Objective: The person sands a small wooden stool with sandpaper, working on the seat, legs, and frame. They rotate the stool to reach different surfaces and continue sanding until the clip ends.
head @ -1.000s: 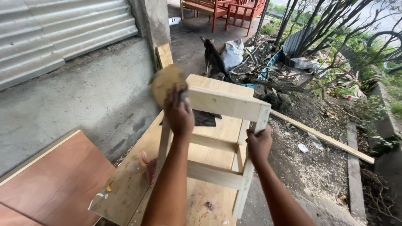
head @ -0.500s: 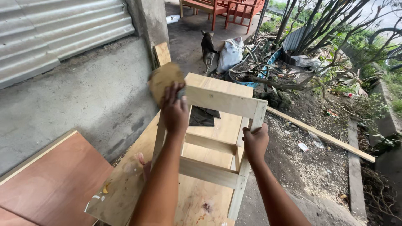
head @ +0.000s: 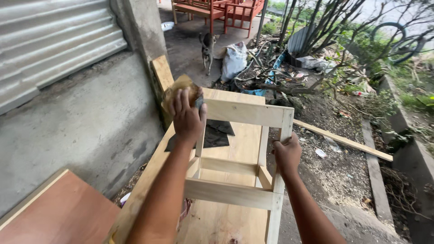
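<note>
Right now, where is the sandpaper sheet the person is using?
In the head view, the brown sandpaper sheet is left of centre, pressed under the left hand on the top left corner of the pale wooden frame.

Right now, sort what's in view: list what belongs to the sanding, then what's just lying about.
In use: left hand, sandpaper pad, wooden frame, right hand, workbench board.

Lying about: loose plank, white sack, red chairs, branches.

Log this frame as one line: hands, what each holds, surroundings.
left hand: presses sandpaper on wooden frame top corner | right hand: grips frame's right leg | under: plank bench | background: dog
</note>
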`<state>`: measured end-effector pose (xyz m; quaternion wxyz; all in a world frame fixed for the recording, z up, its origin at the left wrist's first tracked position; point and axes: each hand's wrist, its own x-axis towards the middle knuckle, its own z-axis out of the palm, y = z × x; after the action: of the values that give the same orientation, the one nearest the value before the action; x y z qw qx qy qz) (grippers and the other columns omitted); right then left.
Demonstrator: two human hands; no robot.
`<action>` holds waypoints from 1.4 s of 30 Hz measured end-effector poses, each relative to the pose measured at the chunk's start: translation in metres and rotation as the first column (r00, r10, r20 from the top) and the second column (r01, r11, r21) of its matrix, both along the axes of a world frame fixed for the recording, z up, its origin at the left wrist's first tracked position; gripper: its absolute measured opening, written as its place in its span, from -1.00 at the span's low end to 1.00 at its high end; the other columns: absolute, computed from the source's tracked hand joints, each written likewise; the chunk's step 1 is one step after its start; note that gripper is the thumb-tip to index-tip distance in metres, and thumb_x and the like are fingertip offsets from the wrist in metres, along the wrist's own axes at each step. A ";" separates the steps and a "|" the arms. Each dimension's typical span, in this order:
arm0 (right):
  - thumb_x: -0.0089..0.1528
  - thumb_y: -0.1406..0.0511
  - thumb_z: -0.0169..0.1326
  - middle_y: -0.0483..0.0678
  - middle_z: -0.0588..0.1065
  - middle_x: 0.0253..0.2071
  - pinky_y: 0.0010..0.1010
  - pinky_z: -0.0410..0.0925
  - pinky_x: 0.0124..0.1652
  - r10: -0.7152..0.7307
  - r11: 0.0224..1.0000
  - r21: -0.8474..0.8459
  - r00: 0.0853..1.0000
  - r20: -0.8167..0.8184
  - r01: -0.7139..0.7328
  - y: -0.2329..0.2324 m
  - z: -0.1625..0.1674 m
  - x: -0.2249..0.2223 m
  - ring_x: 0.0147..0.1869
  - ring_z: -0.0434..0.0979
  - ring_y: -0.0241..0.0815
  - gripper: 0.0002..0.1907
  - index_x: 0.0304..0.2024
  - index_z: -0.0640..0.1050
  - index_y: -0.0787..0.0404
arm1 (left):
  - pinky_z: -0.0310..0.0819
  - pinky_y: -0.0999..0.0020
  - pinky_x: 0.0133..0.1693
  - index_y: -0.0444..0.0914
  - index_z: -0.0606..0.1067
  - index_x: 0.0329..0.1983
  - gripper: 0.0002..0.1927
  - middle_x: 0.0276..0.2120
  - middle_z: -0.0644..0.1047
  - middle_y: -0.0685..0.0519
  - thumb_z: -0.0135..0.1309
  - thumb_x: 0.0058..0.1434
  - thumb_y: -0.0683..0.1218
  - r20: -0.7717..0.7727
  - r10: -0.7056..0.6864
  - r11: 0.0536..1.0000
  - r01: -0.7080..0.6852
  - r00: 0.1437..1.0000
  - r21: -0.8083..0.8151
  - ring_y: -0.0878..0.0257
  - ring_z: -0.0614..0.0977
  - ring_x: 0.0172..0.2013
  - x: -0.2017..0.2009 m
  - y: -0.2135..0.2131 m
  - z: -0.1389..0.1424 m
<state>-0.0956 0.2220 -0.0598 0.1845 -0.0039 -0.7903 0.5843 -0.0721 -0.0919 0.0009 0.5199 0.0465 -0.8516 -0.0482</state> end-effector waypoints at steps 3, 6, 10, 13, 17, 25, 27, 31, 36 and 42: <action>0.14 0.43 0.16 0.03 0.55 -0.40 -0.36 0.50 -0.40 -0.005 1.000 -0.013 1.000 0.013 0.006 -0.001 0.002 -0.009 -0.43 0.62 -0.18 -0.80 -0.20 0.46 0.33 | -0.04 -0.16 0.47 -0.22 0.43 0.42 -0.42 0.41 0.35 -0.09 0.05 0.29 -0.17 -0.230 -0.046 0.973 0.096 0.972 0.210 -0.12 0.22 0.47 -0.031 0.065 -0.010; 0.16 0.40 0.19 0.06 0.54 -0.40 -0.34 0.47 -0.40 -0.004 1.000 0.015 1.000 0.022 0.004 0.003 0.003 -0.017 -0.43 0.58 -0.18 -0.81 -0.23 0.45 0.35 | -0.03 -0.15 0.48 -0.19 0.40 0.26 -0.48 0.40 0.33 -0.11 0.05 0.19 -0.23 -0.097 -0.435 0.860 0.445 0.895 0.249 -0.03 0.23 0.50 -0.048 0.161 -0.024; 0.15 0.39 0.21 0.07 0.53 -0.41 -0.36 0.46 -0.40 0.029 0.999 0.014 0.998 0.063 -0.030 0.008 0.005 -0.030 -0.43 0.57 -0.18 -0.79 -0.25 0.45 0.34 | -0.04 -0.13 0.41 -0.05 0.41 0.37 -0.48 0.41 0.34 0.01 0.01 0.31 -0.14 -0.017 -0.559 0.826 0.559 0.829 0.078 -0.02 0.25 0.42 -0.051 0.179 -0.025; 0.12 0.41 0.17 0.03 0.55 -0.39 -0.39 0.49 -0.40 0.073 0.997 -0.041 0.994 0.077 -0.070 0.007 0.004 -0.037 -0.43 0.58 -0.21 -0.80 -0.24 0.46 0.33 | 0.10 0.21 0.41 0.14 0.40 0.40 -0.55 0.41 0.39 0.22 -0.14 0.53 -0.13 0.093 -0.327 0.909 0.286 0.940 0.304 0.23 0.35 0.38 -0.056 0.108 -0.019; 0.13 0.44 0.14 0.07 0.57 -0.40 -0.37 0.47 -0.41 0.075 0.996 -0.053 0.997 0.032 -0.073 0.004 0.007 -0.039 -0.44 0.58 -0.19 -0.84 -0.25 0.49 0.37 | -0.02 -0.16 0.39 -0.10 0.40 0.36 -0.51 0.40 0.36 0.00 -0.02 0.35 -0.12 -0.110 0.026 0.969 0.002 0.994 0.246 -0.07 0.27 0.42 -0.073 0.070 -0.022; 0.09 0.45 0.16 0.07 0.55 -0.38 -0.37 0.47 -0.40 0.118 0.989 -0.100 0.991 0.063 -0.112 0.004 0.020 -0.030 -0.44 0.58 -0.16 -0.74 -0.19 0.45 0.36 | -0.01 -0.13 0.35 -0.03 0.44 0.31 -0.56 0.29 0.44 0.01 0.00 0.35 -0.05 -0.003 -0.296 0.951 0.295 0.955 0.089 -0.03 0.31 0.35 -0.063 0.171 -0.011; 0.08 0.45 0.15 0.06 0.55 -0.37 -0.37 0.48 -0.39 0.147 0.982 -0.129 0.988 0.051 -0.140 0.004 0.020 -0.026 -0.42 0.58 -0.17 -0.72 -0.17 0.44 0.36 | 0.05 -0.09 0.42 0.01 0.47 0.27 -0.61 0.28 0.48 0.07 -0.05 0.39 -0.07 0.020 -0.244 0.963 0.239 0.970 0.128 0.06 0.37 0.36 -0.053 0.145 -0.004; 0.09 0.43 0.15 0.04 0.55 -0.34 -0.37 0.51 -0.37 0.178 0.976 -0.130 0.983 0.038 -0.172 0.006 0.014 -0.018 -0.40 0.60 -0.19 -0.70 -0.15 0.40 0.35 | 0.01 -0.20 0.32 -0.11 0.52 0.13 -0.69 0.19 0.49 0.00 -0.08 0.41 0.01 0.002 0.080 0.983 -0.079 0.997 0.163 -0.01 0.38 0.32 -0.045 0.072 -0.008; 0.12 0.39 0.21 0.11 0.53 -0.36 -0.33 0.47 -0.33 0.219 0.972 -0.096 0.975 0.030 -0.215 0.012 -0.002 -0.010 -0.37 0.58 -0.13 -0.67 -0.17 0.37 0.38 | -0.02 -0.22 0.35 -0.17 0.52 0.12 -0.67 0.20 0.46 0.02 -0.11 0.45 0.05 -0.049 0.150 0.978 -0.141 0.987 0.153 -0.03 0.33 0.35 -0.045 0.043 -0.021; 0.00 0.34 0.47 0.31 0.33 0.05 -0.15 0.36 0.02 0.179 0.980 0.137 0.945 -0.275 -0.146 0.022 0.021 -0.025 0.08 0.43 0.14 -0.16 0.14 0.22 0.42 | -0.03 -0.20 0.32 -0.19 0.54 0.08 -0.65 0.17 0.46 0.04 -0.11 0.46 0.09 -0.038 0.110 0.982 -0.103 0.993 0.157 -0.01 0.33 0.33 -0.037 0.058 -0.017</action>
<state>-0.1206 0.2436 -0.0392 0.2479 0.1566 -0.7851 0.5456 -0.1089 -0.0341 -0.0163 0.5364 0.1311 -0.8291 -0.0874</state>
